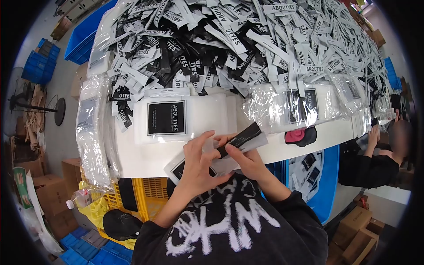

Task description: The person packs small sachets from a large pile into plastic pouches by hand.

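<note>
My left hand [197, 161] is closed on a frosted plastic bag [173, 169] with a black label, held just in front of the table edge. Between the thumb and fingers of my right hand [248, 162] is a slim black-and-white packet [245, 136], tilted up to the right at the bag's mouth. How far the packet reaches into the bag is hidden by my fingers. Just beyond my hands lies a stack of frosted bags [142, 128], the top one with a black ABOUTYES label. A big heap of slim black and white packets [265, 48] covers the back of the table.
Clear-wrapped bag bundles [269, 108] lie right of the stack, others [92, 132] at the left edge. A pink-and-black item [301, 136] sits near the front edge. A blue bin [329, 185] holds labelled bags; a yellow crate [148, 198] stands lower left. Another person [375, 163] is at right.
</note>
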{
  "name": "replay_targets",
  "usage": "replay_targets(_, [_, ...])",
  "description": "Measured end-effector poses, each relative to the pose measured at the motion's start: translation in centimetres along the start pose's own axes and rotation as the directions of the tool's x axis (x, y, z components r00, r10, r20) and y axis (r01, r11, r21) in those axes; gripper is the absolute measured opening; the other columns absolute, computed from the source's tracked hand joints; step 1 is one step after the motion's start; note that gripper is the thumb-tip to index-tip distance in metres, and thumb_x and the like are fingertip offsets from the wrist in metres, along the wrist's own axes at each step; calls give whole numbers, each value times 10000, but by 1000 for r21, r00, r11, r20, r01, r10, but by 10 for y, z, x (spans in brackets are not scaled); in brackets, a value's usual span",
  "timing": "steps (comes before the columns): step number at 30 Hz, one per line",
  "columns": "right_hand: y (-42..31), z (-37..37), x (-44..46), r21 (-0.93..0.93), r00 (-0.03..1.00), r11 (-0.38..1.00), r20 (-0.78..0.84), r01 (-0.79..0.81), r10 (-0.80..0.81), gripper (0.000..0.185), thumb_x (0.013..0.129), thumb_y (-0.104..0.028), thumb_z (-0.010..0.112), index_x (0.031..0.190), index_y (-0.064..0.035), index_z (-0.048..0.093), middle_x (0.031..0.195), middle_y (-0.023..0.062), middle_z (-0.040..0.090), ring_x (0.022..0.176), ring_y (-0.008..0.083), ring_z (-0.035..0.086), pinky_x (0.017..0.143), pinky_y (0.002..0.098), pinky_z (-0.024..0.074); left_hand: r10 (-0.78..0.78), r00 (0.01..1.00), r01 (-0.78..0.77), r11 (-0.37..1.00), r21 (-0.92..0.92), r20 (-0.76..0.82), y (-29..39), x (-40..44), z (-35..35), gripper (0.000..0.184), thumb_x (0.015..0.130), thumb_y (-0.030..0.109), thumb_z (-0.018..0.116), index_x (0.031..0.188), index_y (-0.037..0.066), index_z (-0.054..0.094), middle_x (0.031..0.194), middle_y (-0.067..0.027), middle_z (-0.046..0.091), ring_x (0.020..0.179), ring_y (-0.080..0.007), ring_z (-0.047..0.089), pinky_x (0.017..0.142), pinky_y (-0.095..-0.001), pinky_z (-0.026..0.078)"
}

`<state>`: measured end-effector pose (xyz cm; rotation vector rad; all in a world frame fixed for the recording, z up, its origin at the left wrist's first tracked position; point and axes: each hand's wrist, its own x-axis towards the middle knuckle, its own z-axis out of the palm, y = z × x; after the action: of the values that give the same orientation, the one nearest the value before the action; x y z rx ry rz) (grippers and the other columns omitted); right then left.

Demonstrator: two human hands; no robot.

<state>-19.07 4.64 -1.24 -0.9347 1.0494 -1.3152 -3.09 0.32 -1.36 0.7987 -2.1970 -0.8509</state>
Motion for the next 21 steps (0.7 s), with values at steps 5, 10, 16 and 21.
replay_targets(5, [0, -6, -4, -112, 998, 994, -64, -17, 10, 259, 842, -21, 626, 1094, 29, 592, 1044, 92, 637, 940, 137, 582, 831, 269, 455, -173, 983, 156, 965, -212, -65, 0, 3, -18, 536, 688, 172, 779, 1143, 89, 509, 1140, -202, 515, 925, -331, 527, 771, -383, 430])
replay_targets(10, [-11, 1, 1, 22, 953, 994, -288, 104, -93, 285, 808, 9, 658, 1087, 28, 604, 972, 105, 654, 838, 107, 590, 747, 236, 469, -316, 928, 350, 920, -174, 196, -20, -7, -40, 146, 895, 129, 567, 903, -1, 634, 604, -169, 531, 487, -320, 506, 495, -310, 424])
replay_targets(16, [-15, -10, 2, -534, 960, 843, -199, 63, -198, 183, 829, -10, 642, 1007, 27, 657, 871, 90, 692, 716, 77, 619, 665, 212, 481, -409, 906, 423, 850, -315, 112, -14, -8, -30, 144, 900, 124, 566, 935, 1, 630, 686, -160, 599, 544, -245, 573, 545, -289, 449])
replay_targets(21, [5, -4, -7, -377, 973, 923, -229, -77, -12, 142, 844, -42, 640, 963, 28, 673, 792, 71, 692, 697, 62, 608, 618, 198, 468, -432, 875, 483, 800, -357, 217, -8, -9, -32, 150, 893, 109, 572, 950, -15, 632, 753, -151, 647, 574, -183, 579, 570, -269, 461])
